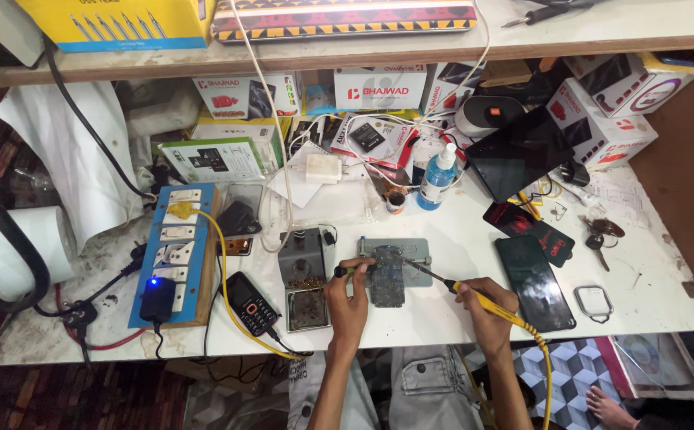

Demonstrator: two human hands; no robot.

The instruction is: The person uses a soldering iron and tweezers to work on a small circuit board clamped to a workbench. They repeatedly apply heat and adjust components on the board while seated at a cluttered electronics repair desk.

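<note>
- At the front edge of the white tabletop (458, 318), the fingers of the right hand (486, 306) pinched a yellow-handled soldering iron (474, 296), its thin tip reaching left onto a dark phone circuit board (387, 277).
- Left hand (348, 299) fingers closed around a small yellow-and-black tool (345, 271), touching the board's left edge.
- That board sat clamped in a grey metal holder plate (412, 253), between both hands.
- Just left stood a grey solder-stand box (305, 279); beyond it lay a black keypad phone (250, 303) and a blue switch board (173, 255).
- Right of the iron lay a black smartphone (535, 283).
</note>
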